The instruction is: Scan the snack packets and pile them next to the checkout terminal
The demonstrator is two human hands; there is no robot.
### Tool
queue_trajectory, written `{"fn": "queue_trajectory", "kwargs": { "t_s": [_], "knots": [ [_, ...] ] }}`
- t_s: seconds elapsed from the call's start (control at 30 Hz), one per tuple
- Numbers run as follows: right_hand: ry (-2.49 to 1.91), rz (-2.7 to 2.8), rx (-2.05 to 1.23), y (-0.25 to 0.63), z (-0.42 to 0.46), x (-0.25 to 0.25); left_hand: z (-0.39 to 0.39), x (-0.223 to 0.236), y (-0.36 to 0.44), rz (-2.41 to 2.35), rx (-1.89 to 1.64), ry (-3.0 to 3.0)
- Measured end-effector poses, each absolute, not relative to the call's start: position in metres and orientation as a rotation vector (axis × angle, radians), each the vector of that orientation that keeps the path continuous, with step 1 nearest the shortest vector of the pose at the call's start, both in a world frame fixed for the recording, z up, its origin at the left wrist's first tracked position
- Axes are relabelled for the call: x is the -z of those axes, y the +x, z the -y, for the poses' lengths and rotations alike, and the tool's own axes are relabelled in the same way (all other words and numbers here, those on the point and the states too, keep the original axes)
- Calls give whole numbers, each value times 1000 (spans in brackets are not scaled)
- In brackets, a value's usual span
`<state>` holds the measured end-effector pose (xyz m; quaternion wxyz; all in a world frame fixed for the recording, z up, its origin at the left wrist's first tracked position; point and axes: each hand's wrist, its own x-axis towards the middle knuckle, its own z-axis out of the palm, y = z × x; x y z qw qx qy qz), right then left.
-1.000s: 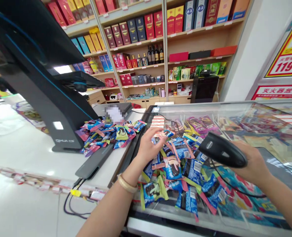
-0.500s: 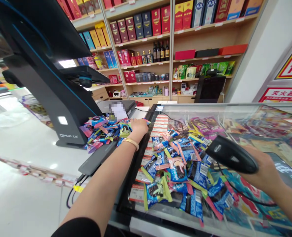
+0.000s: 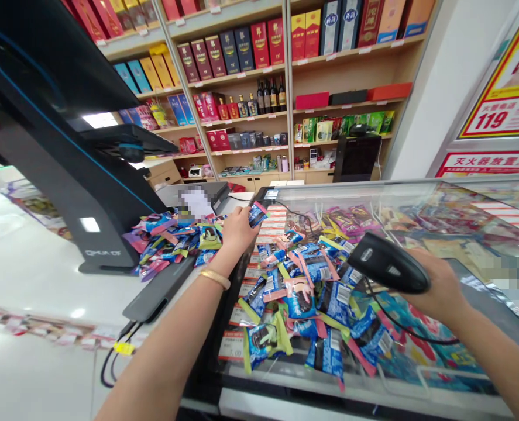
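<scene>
- Since the left hand (image 3: 238,231) is where the action is: it's got a small blue packet (image 3: 257,215) with a pink edge pinched at its fingertips, just about mid-frame, over the dark left edge of the glass-topped case (image 3: 285,406). The fingers cover part of the packet.
- Right hand (image 3: 435,280), right of center, is wrapped around a black scanner (image 3: 388,263), nose pointing left. A black cable (image 3: 411,333) loops below it.
- Between the hands, lower center, a loose heap of packets (image 3: 303,298) lies on the glass: blue with pink or green ends, all jumbled, some barcode side up.
- Left of the left hand there's a second heap (image 3: 167,237) of similar packets, partly on a flat grey slab (image 3: 154,298).
- Gold-colored bracelet (image 3: 215,278) on the left wrist.
- Price labels (image 3: 230,345) run along the case's left side. Some purple packets (image 3: 358,219) look to be under the glass, but with the glare I wouldn't swear to it.
- Big black stand (image 3: 88,204) with a screen fills the upper left.
- Up top, shelves (image 3: 356,73) with boxes (image 3: 259,47) and dark bottles (image 3: 273,96); red-and-white signs (image 3: 491,120) at upper right.
</scene>
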<state>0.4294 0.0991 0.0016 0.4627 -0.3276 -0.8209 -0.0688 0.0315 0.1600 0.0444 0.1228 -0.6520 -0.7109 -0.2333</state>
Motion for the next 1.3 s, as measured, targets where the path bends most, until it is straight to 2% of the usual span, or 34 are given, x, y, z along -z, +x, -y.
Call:
{"fn": "queue_trajectory", "kwargs": {
  "t_s": [0.13,0.33,1.13,1.3],
  "knots": [
    [-754,1998,204,427,-96,-8,-130,-43,52,1810,1189,-1998],
    [-785,2015,116,421,-85,-23,-86,-38,89,1513,1438,-2043],
    [-785,2190,-77,402,-68,-21,-79,-20,110,1489,1388,-2086],
    [-745,2113,-9,405,-72,-23,-76,-21,111,1542,1405,-2137]
  ]
}}
